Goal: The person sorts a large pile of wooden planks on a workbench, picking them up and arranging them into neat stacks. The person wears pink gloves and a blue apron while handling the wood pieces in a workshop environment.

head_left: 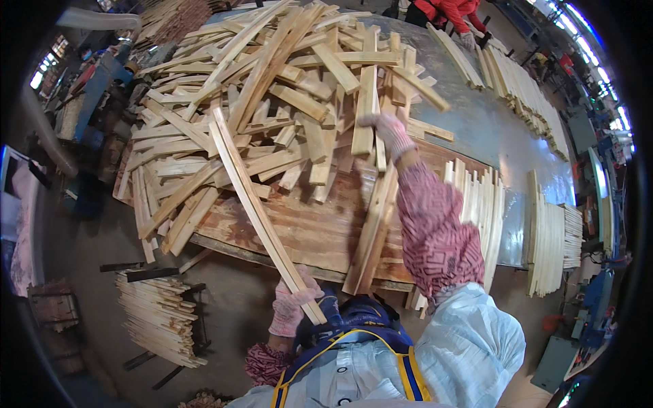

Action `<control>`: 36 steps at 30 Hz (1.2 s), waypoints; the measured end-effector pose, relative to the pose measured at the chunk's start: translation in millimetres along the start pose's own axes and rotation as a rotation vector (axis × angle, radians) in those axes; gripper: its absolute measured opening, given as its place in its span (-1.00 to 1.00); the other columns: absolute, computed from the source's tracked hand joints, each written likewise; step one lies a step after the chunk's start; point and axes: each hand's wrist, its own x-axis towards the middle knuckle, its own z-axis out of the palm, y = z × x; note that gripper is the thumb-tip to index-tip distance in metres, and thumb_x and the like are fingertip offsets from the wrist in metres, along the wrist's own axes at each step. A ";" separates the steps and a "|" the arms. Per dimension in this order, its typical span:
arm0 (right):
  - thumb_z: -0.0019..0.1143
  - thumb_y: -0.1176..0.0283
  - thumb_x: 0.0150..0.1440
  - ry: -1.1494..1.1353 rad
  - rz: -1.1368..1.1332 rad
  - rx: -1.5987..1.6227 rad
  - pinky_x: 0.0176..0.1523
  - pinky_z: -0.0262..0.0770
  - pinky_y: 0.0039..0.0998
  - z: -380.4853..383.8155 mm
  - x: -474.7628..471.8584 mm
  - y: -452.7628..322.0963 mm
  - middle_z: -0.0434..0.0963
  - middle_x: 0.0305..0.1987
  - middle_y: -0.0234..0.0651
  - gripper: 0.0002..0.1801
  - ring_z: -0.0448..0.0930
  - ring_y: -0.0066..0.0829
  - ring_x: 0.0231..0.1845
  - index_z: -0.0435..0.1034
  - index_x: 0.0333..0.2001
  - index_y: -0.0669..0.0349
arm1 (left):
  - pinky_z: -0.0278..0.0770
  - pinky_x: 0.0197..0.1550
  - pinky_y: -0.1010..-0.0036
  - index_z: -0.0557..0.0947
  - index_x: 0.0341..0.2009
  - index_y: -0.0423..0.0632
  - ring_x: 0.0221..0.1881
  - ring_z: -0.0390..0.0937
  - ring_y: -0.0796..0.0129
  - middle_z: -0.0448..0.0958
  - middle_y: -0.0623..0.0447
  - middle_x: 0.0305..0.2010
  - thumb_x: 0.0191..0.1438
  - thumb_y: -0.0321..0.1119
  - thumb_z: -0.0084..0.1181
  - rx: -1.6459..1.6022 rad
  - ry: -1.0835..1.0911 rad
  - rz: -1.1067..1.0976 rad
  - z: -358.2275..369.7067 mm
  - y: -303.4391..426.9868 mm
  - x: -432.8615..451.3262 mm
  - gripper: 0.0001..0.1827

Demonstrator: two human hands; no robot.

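Observation:
In a pink-and-white knitted glove, my left hand [296, 301] grips the near end of a long pale wooden strip [255, 214]. A dark line runs along it; whether it is one grooved piece or two side by side, I cannot tell. The strip slants away over the table edge, its far end above a heap of loose wooden pieces [301, 97]. My right hand [390, 133], gloved alike, reaches to the heap's right part. Its fingers lie across a wooden board [365, 102]; blur hides whether they close on it.
Two long boards [372, 229] lie over the front edge of the plywood-topped table [306, 229]. Strips stand in rows at the right [474, 194]. A stack of strips [158, 316] rests on a metal stand at lower left. A person in red [454, 20] handles strips across the table.

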 end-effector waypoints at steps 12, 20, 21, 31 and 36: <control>0.22 0.37 0.06 0.122 0.760 1.845 -0.19 0.57 -0.60 12.8 -404.9 -85.8 0.58 -0.10 -0.40 -0.31 0.60 -0.59 -0.23 0.25 0.27 0.35 | 0.65 -0.09 0.35 0.34 0.18 -0.20 -0.16 0.58 0.23 0.50 0.03 -0.18 -0.16 -0.48 0.37 0.253 -0.320 -0.215 80.1 -43.7 46.3 -0.24; 0.36 0.16 0.01 0.103 0.875 0.690 0.25 0.41 -0.36 -47.7 -393.5 -134.8 0.43 0.23 0.00 0.10 0.46 -0.26 0.23 -0.13 0.44 0.38 | 0.40 0.22 0.31 0.46 0.17 -0.22 0.12 0.47 0.21 0.54 -0.07 0.10 -0.07 -0.37 0.34 0.390 -0.495 -0.289 137.6 -141.6 53.3 -0.33; 0.34 0.14 0.02 0.087 0.881 0.564 0.28 0.38 -0.34 -31.4 -406.5 -119.8 0.42 0.23 0.05 0.13 0.45 -0.23 0.25 -0.18 0.45 0.38 | 0.41 0.20 0.31 0.50 0.12 -0.22 0.11 0.47 0.23 0.56 -0.06 0.05 -0.06 -0.34 0.33 0.388 -0.450 -0.385 139.9 -150.8 61.0 -0.39; 0.12 0.35 0.15 0.311 1.006 1.351 -0.34 0.53 -0.47 18.9 -427.4 -78.2 0.58 -0.43 -0.24 -0.66 0.58 -0.41 -0.47 0.44 -0.05 0.36 | 0.65 -0.15 0.28 0.63 -0.15 -0.20 -0.30 0.62 0.18 0.64 -0.05 -0.28 0.02 -0.26 0.19 0.194 -0.306 -0.754 105.2 -174.3 93.0 -0.66; 0.07 0.19 0.24 0.272 1.062 0.986 -0.27 0.52 -0.52 8.9 -389.7 -48.1 0.59 -0.31 -0.27 -0.60 0.57 -0.43 -0.41 0.42 -0.05 0.33 | 0.65 -0.11 0.31 0.63 -0.16 -0.20 -0.29 0.63 0.23 0.64 -0.04 -0.27 0.02 -0.28 0.21 0.179 -0.313 -0.720 116.2 -173.8 88.7 -0.68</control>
